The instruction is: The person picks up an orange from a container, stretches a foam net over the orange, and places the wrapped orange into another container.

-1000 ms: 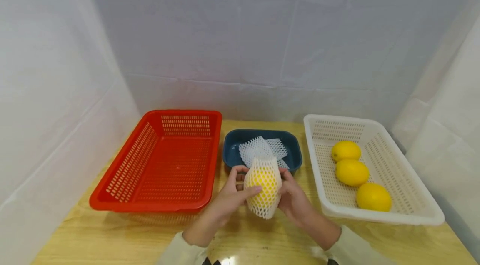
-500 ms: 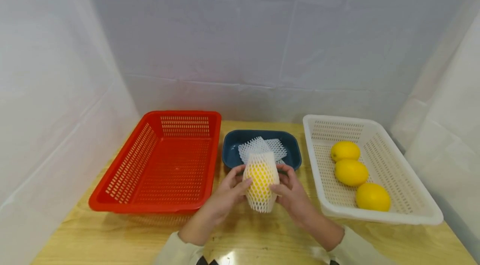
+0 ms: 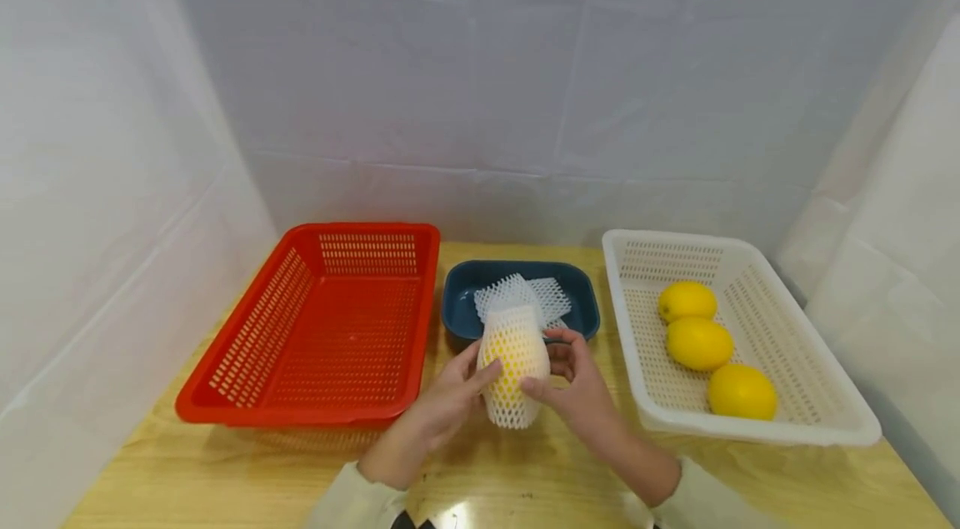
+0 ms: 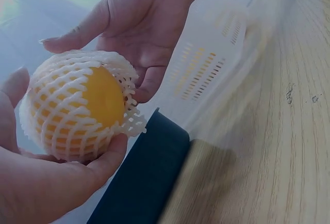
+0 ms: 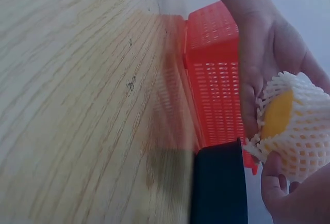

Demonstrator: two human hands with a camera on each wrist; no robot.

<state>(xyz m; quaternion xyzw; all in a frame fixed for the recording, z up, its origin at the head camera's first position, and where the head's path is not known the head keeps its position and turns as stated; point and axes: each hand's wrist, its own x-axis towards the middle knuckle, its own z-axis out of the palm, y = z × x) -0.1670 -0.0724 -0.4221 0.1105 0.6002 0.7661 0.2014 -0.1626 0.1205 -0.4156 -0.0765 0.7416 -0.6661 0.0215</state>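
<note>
White sheeting (image 3: 420, 79) backs a wooden table (image 3: 540, 479) where a left hand (image 3: 442, 397) grips a netted yellow fruit (image 3: 513, 371) before the near edge of a blue tray (image 3: 460, 308), a right hand (image 3: 583, 386) loosely spread alongside.

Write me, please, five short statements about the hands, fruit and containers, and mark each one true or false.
1. The left hand grips a netted fruit. True.
2. Foam nets lie in the blue tray. True.
3. The white basket holds five bare fruits. False: the white basket holds three yellow ones.
4. In the head view, the red basket stands right of the blue tray. False: the red basket stands left of it.
5. Bare yellow skin shows at an open end of the held fruit's net. True.
</note>
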